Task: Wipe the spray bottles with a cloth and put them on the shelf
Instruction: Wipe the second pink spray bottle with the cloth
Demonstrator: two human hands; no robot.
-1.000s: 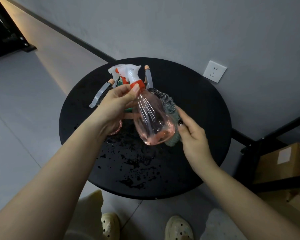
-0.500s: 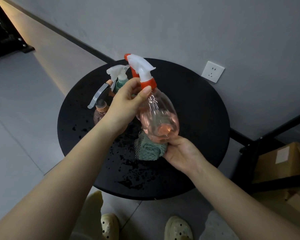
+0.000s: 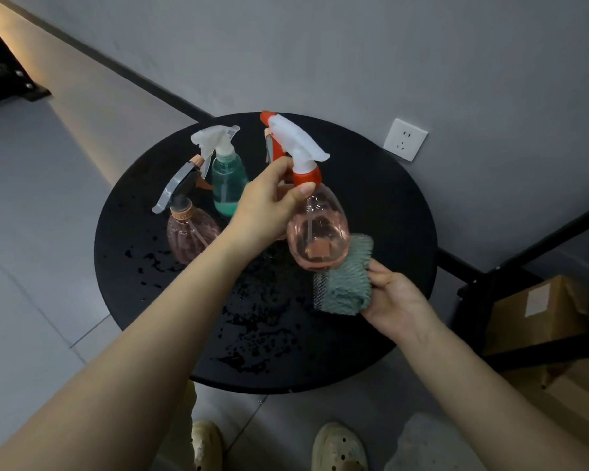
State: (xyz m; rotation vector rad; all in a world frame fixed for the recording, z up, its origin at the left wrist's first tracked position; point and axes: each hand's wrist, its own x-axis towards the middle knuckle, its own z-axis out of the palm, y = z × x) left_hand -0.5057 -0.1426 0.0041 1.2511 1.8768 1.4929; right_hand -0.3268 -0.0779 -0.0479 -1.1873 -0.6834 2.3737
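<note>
Left hand (image 3: 266, 202) grips pink spray bottle (image 3: 317, 232) neck; right hand (image 3: 393, 297) clutches cloth (image 3: 344, 280) against bottle base.

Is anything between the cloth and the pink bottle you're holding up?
Nothing visible. The right hand holds the green cloth directly against the lower side of the pink bottle, which the left hand grips by the neck.

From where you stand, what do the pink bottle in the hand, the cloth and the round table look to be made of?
Pink spray bottle: clear tinted plastic, likely; the tube inside shows through, and the white head looks opaque.
Cloth: soft teal fabric with a ribbed, fluffy pile, perhaps microfibre.
Table: matt black top, material unclear; water droplets bead on it.
</note>
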